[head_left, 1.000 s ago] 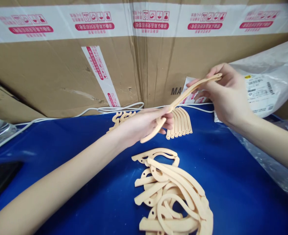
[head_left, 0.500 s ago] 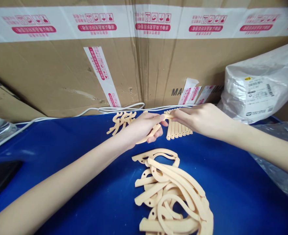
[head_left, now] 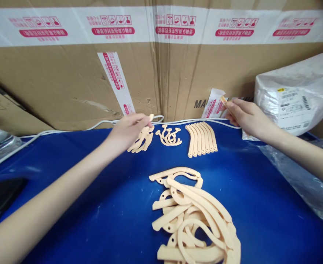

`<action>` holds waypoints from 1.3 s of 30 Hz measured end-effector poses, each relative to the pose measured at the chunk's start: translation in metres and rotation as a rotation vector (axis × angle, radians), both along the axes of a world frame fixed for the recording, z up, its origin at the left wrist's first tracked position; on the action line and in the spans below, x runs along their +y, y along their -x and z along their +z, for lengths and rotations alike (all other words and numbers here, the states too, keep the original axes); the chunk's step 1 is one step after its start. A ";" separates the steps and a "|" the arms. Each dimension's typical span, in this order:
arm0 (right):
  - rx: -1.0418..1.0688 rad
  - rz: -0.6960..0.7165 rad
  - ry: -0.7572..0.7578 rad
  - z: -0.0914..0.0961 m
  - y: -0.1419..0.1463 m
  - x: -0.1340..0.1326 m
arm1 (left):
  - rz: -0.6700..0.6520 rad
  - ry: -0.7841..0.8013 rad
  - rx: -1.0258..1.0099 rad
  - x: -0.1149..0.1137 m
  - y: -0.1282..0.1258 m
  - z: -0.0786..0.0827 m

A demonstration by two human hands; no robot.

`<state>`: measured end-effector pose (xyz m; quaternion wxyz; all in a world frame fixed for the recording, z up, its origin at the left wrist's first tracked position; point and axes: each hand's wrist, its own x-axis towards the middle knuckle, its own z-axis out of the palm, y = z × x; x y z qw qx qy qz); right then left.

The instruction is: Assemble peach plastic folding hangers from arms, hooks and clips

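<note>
My left hand (head_left: 131,128) is closed on a beige plastic hanger piece (head_left: 151,117), whose tip sticks out past the fingers. Below that hand lies a group of curved beige pieces (head_left: 142,143), partly hidden by it. To its right are several hook-shaped pieces (head_left: 169,136) with rounded ends. My right hand (head_left: 242,115), raised at the right, pinches a narrow beige hanger arm (head_left: 227,104). Left of and below it, several slightly bent hanger arms (head_left: 202,139) lie side by side in a row. Nearer to me is a heap of folded beige hangers (head_left: 197,220).
Everything lies on a blue surface (head_left: 95,205). Behind it stands a large cardboard box (head_left: 177,73), with a white cable (head_left: 95,126) along its base. A white wrapped package (head_left: 293,102) and clear plastic (head_left: 309,176) are at the right, a black object (head_left: 2,198) at the left.
My hands were together over a hanger piece and have moved apart, left hand leftward, right hand rightward and up, each with a piece. The middle hook-shaped group is now uncovered.
</note>
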<state>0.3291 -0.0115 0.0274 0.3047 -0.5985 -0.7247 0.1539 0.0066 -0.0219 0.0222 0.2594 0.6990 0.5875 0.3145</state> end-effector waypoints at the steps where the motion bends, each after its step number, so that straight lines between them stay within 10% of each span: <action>1: -0.002 -0.020 -0.022 -0.002 -0.008 0.000 | 0.052 0.014 0.025 0.007 0.011 -0.001; 13: -0.412 0.244 -0.217 -0.040 -0.039 -0.034 | 0.220 -0.101 0.319 0.018 0.050 -0.029; 17: -0.475 0.317 -0.187 -0.052 -0.040 -0.039 | 0.024 -0.204 0.369 -0.003 0.024 -0.013; 22: -0.483 0.376 -0.222 -0.059 -0.038 -0.034 | -0.511 0.171 0.430 -0.030 0.009 0.004; 26: -0.438 0.418 -0.208 -0.058 -0.036 -0.030 | -0.619 0.319 0.468 -0.046 0.007 0.002; 39: -0.265 0.524 0.026 -0.013 0.080 -0.081 | -0.517 0.351 0.285 -0.041 -0.006 0.000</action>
